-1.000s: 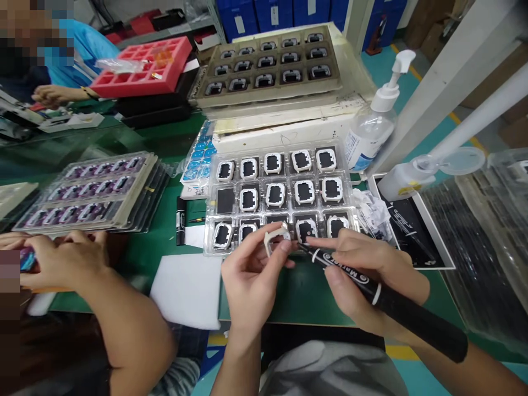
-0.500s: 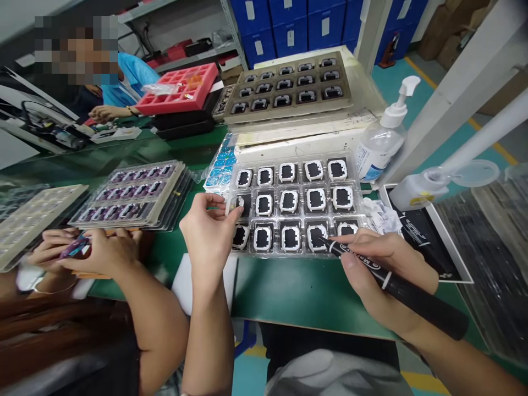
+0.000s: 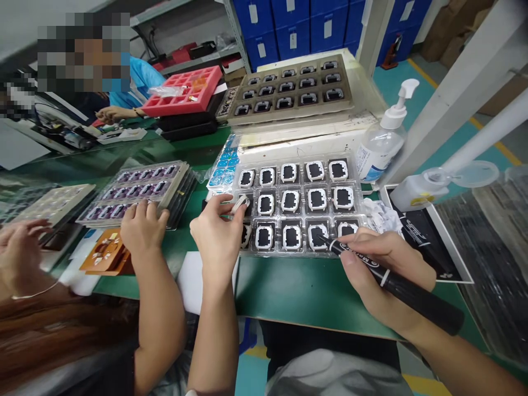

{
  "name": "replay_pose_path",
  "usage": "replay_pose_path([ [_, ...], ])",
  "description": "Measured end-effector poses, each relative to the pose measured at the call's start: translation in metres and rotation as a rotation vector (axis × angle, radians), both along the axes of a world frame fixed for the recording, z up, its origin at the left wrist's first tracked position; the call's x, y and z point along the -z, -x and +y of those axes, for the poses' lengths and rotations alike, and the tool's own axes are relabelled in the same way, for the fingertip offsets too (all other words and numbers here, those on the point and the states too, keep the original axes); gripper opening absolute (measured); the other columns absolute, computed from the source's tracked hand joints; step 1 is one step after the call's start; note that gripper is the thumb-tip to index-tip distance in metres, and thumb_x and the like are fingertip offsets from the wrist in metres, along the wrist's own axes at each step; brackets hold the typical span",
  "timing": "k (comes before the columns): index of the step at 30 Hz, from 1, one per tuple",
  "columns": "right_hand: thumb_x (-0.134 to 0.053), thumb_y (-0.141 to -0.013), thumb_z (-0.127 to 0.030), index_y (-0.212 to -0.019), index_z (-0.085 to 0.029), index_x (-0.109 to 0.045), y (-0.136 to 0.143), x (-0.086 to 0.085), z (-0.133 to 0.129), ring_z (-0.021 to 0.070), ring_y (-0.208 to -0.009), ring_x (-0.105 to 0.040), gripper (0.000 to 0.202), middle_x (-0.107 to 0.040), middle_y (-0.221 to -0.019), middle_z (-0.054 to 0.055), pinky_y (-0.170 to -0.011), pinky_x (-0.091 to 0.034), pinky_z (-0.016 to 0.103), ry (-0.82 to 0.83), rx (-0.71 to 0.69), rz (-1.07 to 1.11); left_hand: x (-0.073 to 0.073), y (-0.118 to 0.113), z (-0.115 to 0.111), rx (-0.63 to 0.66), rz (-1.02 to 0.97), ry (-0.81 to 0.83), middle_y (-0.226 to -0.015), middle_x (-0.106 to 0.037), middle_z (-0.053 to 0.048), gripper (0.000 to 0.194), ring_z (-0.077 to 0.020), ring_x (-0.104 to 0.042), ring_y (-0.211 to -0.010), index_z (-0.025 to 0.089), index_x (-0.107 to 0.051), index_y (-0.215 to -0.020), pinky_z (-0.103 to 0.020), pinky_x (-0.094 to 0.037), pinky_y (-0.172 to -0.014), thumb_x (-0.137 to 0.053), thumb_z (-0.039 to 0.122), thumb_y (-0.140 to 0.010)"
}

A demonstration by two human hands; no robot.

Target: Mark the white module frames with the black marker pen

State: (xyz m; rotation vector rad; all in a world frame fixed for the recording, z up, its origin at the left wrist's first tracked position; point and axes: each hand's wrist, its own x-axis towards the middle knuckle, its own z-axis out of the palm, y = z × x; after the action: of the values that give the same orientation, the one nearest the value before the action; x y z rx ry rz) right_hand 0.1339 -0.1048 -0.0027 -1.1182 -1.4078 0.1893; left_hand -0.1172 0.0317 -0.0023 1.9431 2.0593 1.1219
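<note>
The left hand is pinching a small white frame part between thumb and fingertips, holding it over the left end of the middle row of the clear tray on the green table. The right hand is gripping a black marker, closed around its barrel, with the tip touching a part in the tray's near row. A co-worker's hand is resting by a stack of purple-part trays, beside an orange fixture.
</note>
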Motion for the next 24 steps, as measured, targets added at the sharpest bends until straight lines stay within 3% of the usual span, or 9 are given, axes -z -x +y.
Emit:
replay_pose_path([
  [4, -0.076, -0.093, -0.012, -0.096, -0.024, -0.067, 0.0, 0.001, -0.001, 0.0191, -0.083, -0.082, 0.015, -0.079, -0.089, 0.001, -0.071, -0.063, 0.028, 0.007, 0.004, 0.009, 0.0, 0.001, 0.0, 0.005, 0.04, -0.056, -0.094, -0.082, -0.002, 0.019, -0.0207, -0.077, -0.075, 0.022, -0.073, -0.101, -0.031, -0.055, -0.077, -0.079, 0.034, -0.088],
  [8, -0.077, -0.093, -0.014, -0.095, -0.024, -0.067, 0.0, 0.004, -0.004, 0.019, -0.085, -0.082, 0.014, -0.079, -0.09, 0.001, -0.077, -0.064, 0.029, 0.028, 0.001, 0.027, -0.002, -0.003, 0.001, -0.012, 0.174, -0.01, -0.083, -0.079, -0.002, 0.013, -0.024, -0.075, -0.079, 0.022, -0.071, -0.087, -0.034, -0.053, -0.08, -0.075, 0.034, -0.093],
  [12, -0.077, -0.092, -0.013, -0.095, -0.023, -0.067, 0.0, 0.004, -0.004, 0.0184, -0.085, -0.082, 0.015, -0.079, -0.091, 0.001, -0.074, -0.063, 0.027, 0.028, -0.021, 0.045, -0.005, -0.008, 0.002, -0.112, 0.35, 0.06, -0.096, -0.08, -0.01, 0.017, -0.0333, -0.075, -0.095, 0.022, -0.077, -0.089, -0.041, -0.053, -0.084, -0.072, 0.036, -0.096],
  [16, -0.077, -0.093, -0.014, -0.095, -0.024, -0.068, 0.001, 0.002, -0.002, 0.017, -0.084, -0.08, 0.014, -0.078, -0.086, 0.0, -0.077, -0.064, 0.027, 0.022, 0.0, 0.021, -0.005, -0.008, 0.004, -0.078, 0.445, 0.092, -0.11, -0.076, -0.015, 0.018, -0.0384, -0.069, -0.111, 0.021, -0.08, -0.088, -0.045, -0.055, -0.087, -0.07, 0.034, -0.096],
  [24, -0.077, -0.092, -0.014, -0.094, -0.025, -0.068, 0.001, 0.001, -0.002, 0.0177, -0.078, -0.078, 0.015, -0.078, -0.084, -0.001, -0.071, -0.064, 0.028, 0.009, 0.006, 0.019, -0.013, -0.012, 0.0, -0.02, 0.448, 0.028, -0.108, -0.072, -0.015, 0.021, -0.039, -0.065, -0.112, 0.02, -0.08, -0.095, -0.048, -0.054, -0.089, -0.067, 0.036, -0.1],
])
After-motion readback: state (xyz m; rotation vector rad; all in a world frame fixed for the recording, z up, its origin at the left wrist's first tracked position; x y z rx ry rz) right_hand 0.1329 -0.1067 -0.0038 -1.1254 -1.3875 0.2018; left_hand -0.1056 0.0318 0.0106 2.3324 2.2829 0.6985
